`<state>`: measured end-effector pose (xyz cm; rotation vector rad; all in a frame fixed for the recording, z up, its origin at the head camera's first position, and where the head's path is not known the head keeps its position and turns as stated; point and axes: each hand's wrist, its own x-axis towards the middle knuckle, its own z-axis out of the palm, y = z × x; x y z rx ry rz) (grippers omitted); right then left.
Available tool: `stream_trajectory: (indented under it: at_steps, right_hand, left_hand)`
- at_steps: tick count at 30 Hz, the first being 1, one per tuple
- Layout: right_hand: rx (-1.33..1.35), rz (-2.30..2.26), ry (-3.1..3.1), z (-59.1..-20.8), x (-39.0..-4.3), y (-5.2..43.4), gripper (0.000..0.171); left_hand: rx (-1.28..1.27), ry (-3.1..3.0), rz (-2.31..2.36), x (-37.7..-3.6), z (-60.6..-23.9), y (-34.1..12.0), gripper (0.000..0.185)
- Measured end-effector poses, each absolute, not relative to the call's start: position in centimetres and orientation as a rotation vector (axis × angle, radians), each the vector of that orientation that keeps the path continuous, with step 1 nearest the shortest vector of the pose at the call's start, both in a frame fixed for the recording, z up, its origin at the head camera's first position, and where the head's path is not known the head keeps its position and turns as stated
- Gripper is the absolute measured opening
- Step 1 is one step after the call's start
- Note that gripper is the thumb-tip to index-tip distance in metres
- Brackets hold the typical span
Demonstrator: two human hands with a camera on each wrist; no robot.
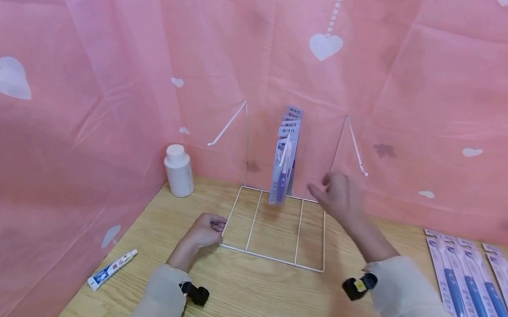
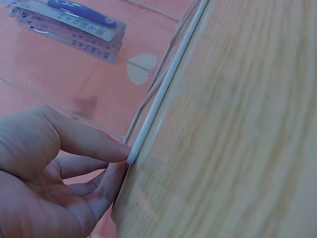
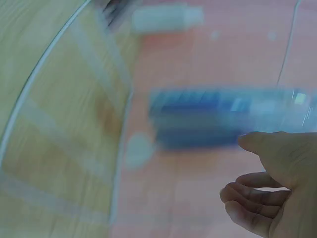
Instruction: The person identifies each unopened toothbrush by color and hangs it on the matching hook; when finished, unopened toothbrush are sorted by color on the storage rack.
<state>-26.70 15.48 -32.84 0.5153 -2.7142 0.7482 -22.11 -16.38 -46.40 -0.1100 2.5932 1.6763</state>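
Starting at the lower left of the head view, a toothpaste tube is lying on the wooden table, and a white bottle is standing further up by the pink heart-printed curtain. Just right of these, the left hand is resting at the front left corner of the white wire rack; in the left wrist view its fingers are curling in and pinching the rack's corner wire against the table edge, so this hand is clamped on the rack and steadying it. At the middle of the frame, the packaged toothbrushes are hanging in a stack from the rack's upright back, above its flat base. To their right the right hand is hovering just beside the hanging packs, apart from them, its fingers loosely curved and holding nothing; the right wrist view is blurred but agrees, showing relaxed fingers near the blue packs. To do this step well, I judge that the left hand should be pressing the base flat so that the light rack is not tipping, while the right hand is keeping clear of the hanging stack. At the far right, more toothbrush packs are lying in a row on the table. The pink curtain is closing in the space on all sides.
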Motion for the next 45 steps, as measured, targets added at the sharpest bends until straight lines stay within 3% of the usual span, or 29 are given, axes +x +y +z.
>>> stream_trajectory:
  at_steps: [11, 20, 29, 45]
  right_hand:
    - [0.293, 0.518, -2.873, -38.2, -27.2, 29.8, 0.037]
    - [0.028, 0.423, -3.012, -40.7, -28.0, 38.9, 0.025]
    - [-0.043, 0.500, -3.037, -43.3, -27.8, 40.8, 0.011]
    - [-0.074, 0.523, -2.968, -45.5, -28.0, 41.0, 0.014]
  left_hand:
    - [-0.163, 2.593, 1.684, -21.5, -46.6, -17.4, 0.059]
    - [-0.138, 2.565, 1.713, -21.7, -46.9, -17.1, 0.058]
    - [-0.138, 2.566, 1.726, -22.0, -46.6, -16.8, 0.058]
    - [-0.144, 2.566, 1.698, -22.2, -46.5, -16.4, 0.059]
